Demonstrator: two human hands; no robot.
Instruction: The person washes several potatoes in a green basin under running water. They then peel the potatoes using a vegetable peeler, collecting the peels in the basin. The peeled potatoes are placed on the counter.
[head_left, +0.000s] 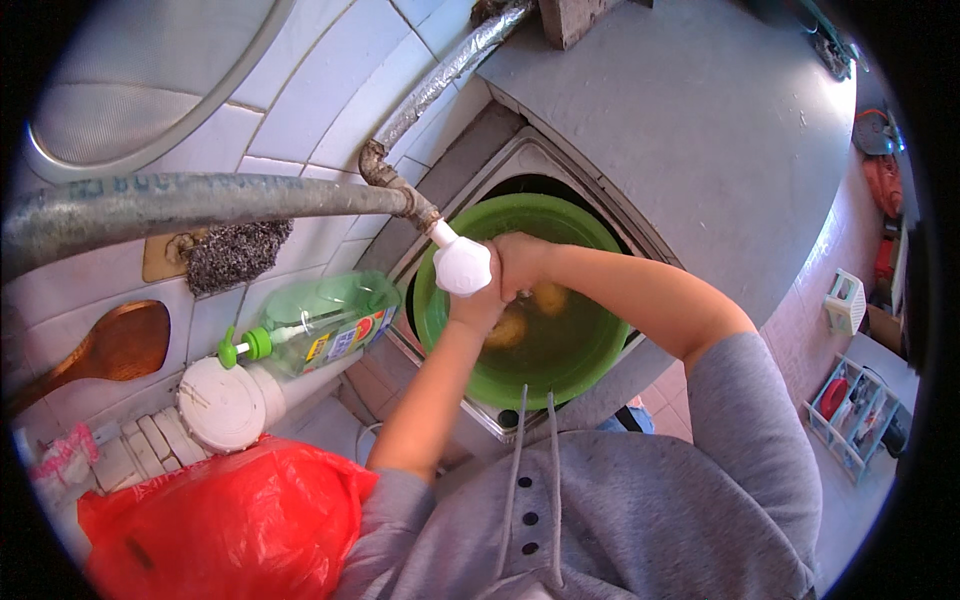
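Observation:
My left hand (478, 306) and my right hand (523, 264) meet over a green plastic basin (614, 345). Both are partly behind or right beside the white plastic tap head (462, 266), which covers some of the left fingers. Whether anything is held between them is hidden. Murky water fills the basin, and two yellowish round things, likely potatoes, lie in it: one (507, 331) near my left wrist, the other (550, 298) below my right wrist. The basin sits in a metal sink (517, 154).
A galvanised pipe (225, 196) crosses at left to the tap. Along the tiled wall are a steel-wool scourer (238, 256), a green pump bottle (330, 322), a wooden spatula (127, 341) and a red plastic bag (232, 525). A grey countertop (675, 135) extends right of the sink.

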